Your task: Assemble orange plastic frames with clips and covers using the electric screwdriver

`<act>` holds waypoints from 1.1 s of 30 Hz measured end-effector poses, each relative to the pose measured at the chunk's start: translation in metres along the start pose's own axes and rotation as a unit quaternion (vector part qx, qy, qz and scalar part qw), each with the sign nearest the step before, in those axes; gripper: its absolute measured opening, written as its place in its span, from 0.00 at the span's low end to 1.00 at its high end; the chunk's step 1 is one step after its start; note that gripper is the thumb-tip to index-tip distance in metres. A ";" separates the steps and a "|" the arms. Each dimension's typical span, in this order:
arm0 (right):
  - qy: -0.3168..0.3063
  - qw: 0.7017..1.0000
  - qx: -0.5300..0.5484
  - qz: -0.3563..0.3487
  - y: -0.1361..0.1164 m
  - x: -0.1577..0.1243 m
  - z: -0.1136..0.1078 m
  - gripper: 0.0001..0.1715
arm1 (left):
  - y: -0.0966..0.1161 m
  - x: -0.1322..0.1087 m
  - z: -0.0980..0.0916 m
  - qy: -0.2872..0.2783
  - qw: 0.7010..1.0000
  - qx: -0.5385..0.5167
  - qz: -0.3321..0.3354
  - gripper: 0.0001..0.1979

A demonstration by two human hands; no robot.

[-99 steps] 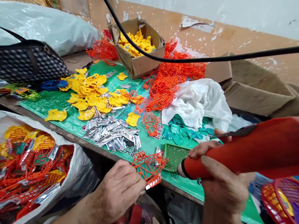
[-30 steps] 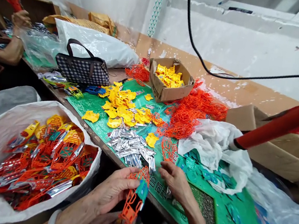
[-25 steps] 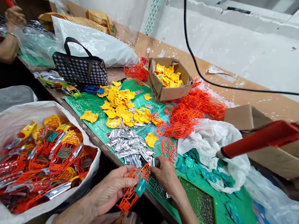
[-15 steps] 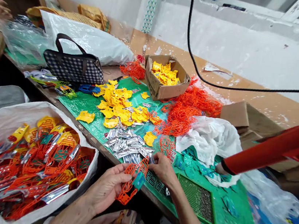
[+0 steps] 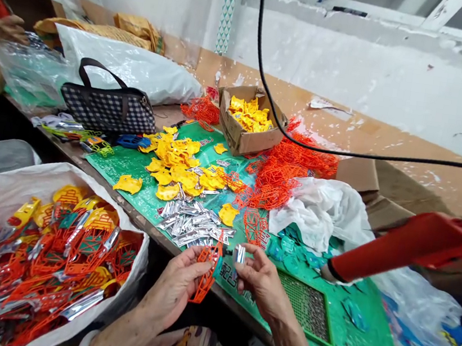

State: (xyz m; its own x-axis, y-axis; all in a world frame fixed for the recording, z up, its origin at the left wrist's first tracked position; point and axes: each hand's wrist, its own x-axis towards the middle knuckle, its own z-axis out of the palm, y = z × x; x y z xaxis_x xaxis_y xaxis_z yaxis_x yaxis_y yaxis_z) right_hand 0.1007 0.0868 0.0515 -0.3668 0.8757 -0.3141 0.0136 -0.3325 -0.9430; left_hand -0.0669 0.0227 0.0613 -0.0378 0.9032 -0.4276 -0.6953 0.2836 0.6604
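My left hand (image 5: 178,279) is closed on an orange plastic frame (image 5: 204,283) with a teal piece fixed in it, held above the table's front edge. Close to its right, my right hand (image 5: 257,281) pinches a shiny silver plastic part (image 5: 239,255). The two pieces are apart, with a small gap between them. Just beyond the hands lies a heap of silver parts (image 5: 194,222). Yellow plastic shells (image 5: 181,161) are piled farther back, and tangled orange frames (image 5: 300,165) lie to their right.
At left stands a white sack (image 5: 132,273) of assembled parts. A cardboard box (image 5: 256,142) holds yellow shells. A green tray (image 5: 331,336) of small metal pieces sits at right, near a red powered screwdriver-like tool (image 5: 400,249). Beyond a checked bag (image 5: 111,109), another person's hand (image 5: 9,29) shows.
My right hand has come away from the silver heap with a silver part and drawn near the left. My left hand has turned the orange frame more edge-on. The red tool has swung slightly.
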 end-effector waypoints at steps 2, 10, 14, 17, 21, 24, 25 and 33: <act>-0.020 0.999 0.036 0.001 -0.002 -0.008 0.003 0.30 | -0.003 0.001 0.005 -0.006 1.000 0.007 -0.004 0.16; -0.001 1.000 0.006 -0.016 0.000 -0.011 -0.003 0.30 | -0.012 -0.001 0.010 -0.024 1.000 0.002 0.009 0.14; 0.010 0.979 -0.201 -0.018 0.003 0.010 -0.016 0.28 | -0.009 -0.002 -0.002 0.034 0.999 -0.010 0.033 0.14; -0.002 0.956 -0.294 -0.015 0.006 0.024 -0.019 0.24 | -0.004 -0.005 -0.011 0.049 0.998 -0.017 0.042 0.12; 0.027 0.900 -0.433 -0.047 0.003 0.032 -0.014 0.18 | 0.005 -0.009 -0.018 0.060 0.997 -0.027 0.040 0.11; 0.060 0.858 -0.507 -0.062 -0.003 0.034 -0.006 0.18 | 0.009 -0.011 -0.021 0.067 0.996 -0.037 0.038 0.11; 0.064 0.848 -0.522 -0.066 -0.005 0.036 -0.003 0.18 | 0.010 -0.011 -0.022 0.067 0.996 -0.040 0.040 0.11; 0.038 0.836 -0.535 -0.121 -0.005 0.057 0.036 0.13 | 0.011 -0.010 -0.034 0.065 0.996 -0.048 0.035 0.10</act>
State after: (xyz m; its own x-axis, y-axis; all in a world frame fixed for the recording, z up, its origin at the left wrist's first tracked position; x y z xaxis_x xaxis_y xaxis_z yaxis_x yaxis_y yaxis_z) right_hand 0.0464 0.1262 0.0424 -0.4190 0.9054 -0.0685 0.7863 0.3240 -0.5261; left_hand -0.0982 0.0058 0.0519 -0.1775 0.8687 -0.4625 -0.7525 0.1832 0.6327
